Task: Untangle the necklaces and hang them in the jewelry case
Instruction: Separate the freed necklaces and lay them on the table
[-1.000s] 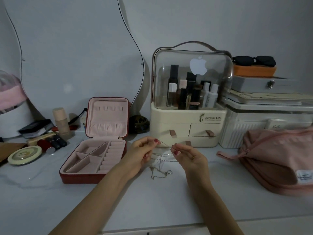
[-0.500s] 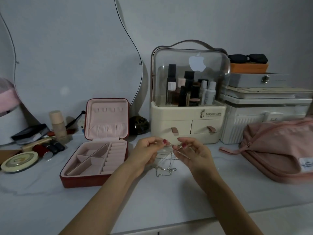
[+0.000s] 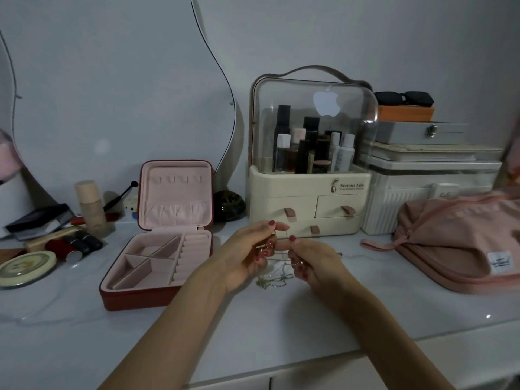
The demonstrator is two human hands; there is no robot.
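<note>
1. Since half a second ago both hands have closed in: the left hand and right hand now sit almost fingertip to fingertip above the desk.
2. Each hand pinches the necklaces between thumb and fingers, the other fingers curled in; both palms turn inward.
3. How many chains are in the tangle I cannot tell; its lower loops hang between the hands and trail onto the desk just below them.
4. One case lies open left of the hands, lid upright. Its pink tray shows several divided compartments and a column of ring rolls, with nothing seen in them; the lid's row of hooks is bare.
5. One organizer stands behind the hands: about a dozen bottles under its clear dome, three drawers below, all closed.
6. One pink pouch lies at the right, near a stack of boxes topped by one pair of sunglasses.
7. At the far left are a round tin, lipsticks and a capped bottle, with a mirror leaning on the wall.
8. Both forearms reach up from the bottom edge, converging toward the middle.
</note>
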